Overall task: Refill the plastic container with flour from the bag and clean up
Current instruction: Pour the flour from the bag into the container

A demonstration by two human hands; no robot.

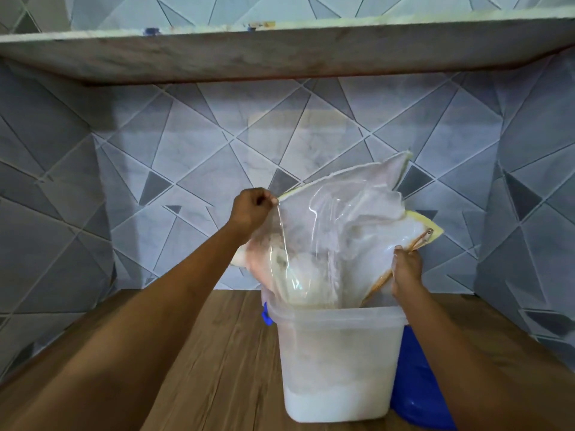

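A clear plastic flour bag [339, 231] with yellow edges is upended over a translucent plastic container [336, 343] on the wooden counter. The bag's mouth sits inside the container's rim. White flour [336, 402] fills the bottom of the container. My left hand [250, 209] pinches the bag's upper left corner, held high. My right hand [406, 272] grips the bag's right side, just above the container's rim. The bag looks mostly slack, with flour clinging inside it.
A blue lid [417, 384] lies on the wooden counter [224, 353] just right of and behind the container, and a blue part [266, 317] shows at the container's left rim. Patterned grey tiles cover the wall. A stone shelf [280, 48] overhangs above.
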